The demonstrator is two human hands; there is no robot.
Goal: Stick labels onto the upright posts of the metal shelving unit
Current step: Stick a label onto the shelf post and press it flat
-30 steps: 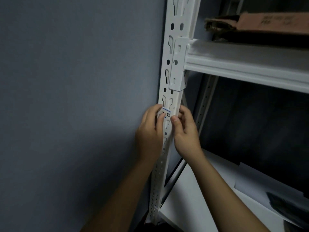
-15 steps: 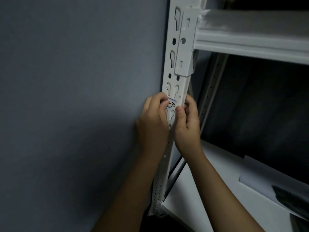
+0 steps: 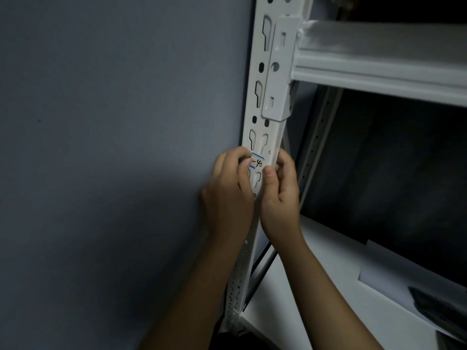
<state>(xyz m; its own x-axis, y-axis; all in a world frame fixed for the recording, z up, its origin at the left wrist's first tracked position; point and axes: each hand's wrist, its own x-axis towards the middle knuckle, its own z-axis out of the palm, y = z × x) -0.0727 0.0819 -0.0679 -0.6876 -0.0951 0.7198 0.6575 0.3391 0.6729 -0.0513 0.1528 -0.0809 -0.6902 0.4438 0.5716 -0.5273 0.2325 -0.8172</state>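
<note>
Both hands are up on the white perforated metal upright post (image 3: 271,79) of the shelving unit, right next to a grey-blue wall (image 3: 113,122). The small white paper label with blue edge lines and black handwriting (image 3: 257,162) sits flat on the front face of the post, just below a pair of keyhole slots and a bit under the white beam bracket (image 3: 279,72). The left hand (image 3: 228,195) has its fingers curled in around the post's left edge, fingertips pressing on the left end of the label. The right hand (image 3: 279,198) wraps the post's right edge, with its thumb on the front face just below and right of the label. The white horizontal shelf beam (image 3: 379,69) runs off to the right, and lower down a white shelf board (image 3: 316,311) carries some pale sheets (image 3: 394,276).
</note>
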